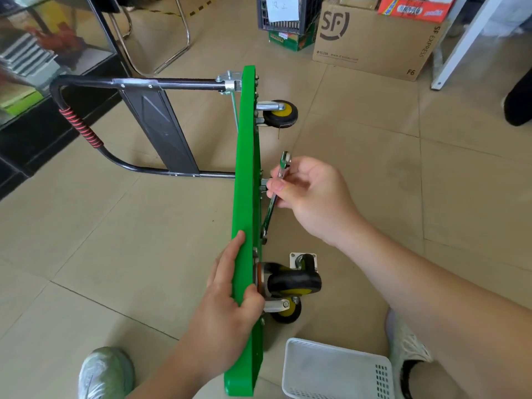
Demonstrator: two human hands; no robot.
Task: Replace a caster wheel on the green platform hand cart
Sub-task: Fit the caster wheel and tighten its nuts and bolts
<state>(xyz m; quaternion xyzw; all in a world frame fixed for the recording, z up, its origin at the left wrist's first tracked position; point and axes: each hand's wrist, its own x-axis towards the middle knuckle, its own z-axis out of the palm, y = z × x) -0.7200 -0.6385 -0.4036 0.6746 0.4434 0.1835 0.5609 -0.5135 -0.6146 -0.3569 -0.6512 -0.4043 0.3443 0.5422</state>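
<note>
The fingers of the right hand are pinched together with the thumb on the shaft of a silver wrench. The wrench runs slantwise from its far end above the fingertips down to its near end, which sits against the underside of the green platform. The fingers of the left hand lie along the platform's left face, and the thumb hooks over its upper edge onto the right side, so the hand clamps that edge.

The platform stands on its long edge on the tiled floor, running from near to far, with its underside turned right. Its black handle sticks out to the left at the far end, with red cord wound round one corner.

Just right of the left thumb, a mounted caster with a black tyre juts from the underside. A second, yellow-hubbed wheel shows just nearer than it. Behind these a loose caster with a pale mounting plate lies on the floor, just beside the mounted one. At the far end another yellow-hubbed caster sticks out to the right.

A white plastic basket sits on the floor near right, between the platform and a shoe. The other shoe is near left. A cardboard box stands far right.
</note>
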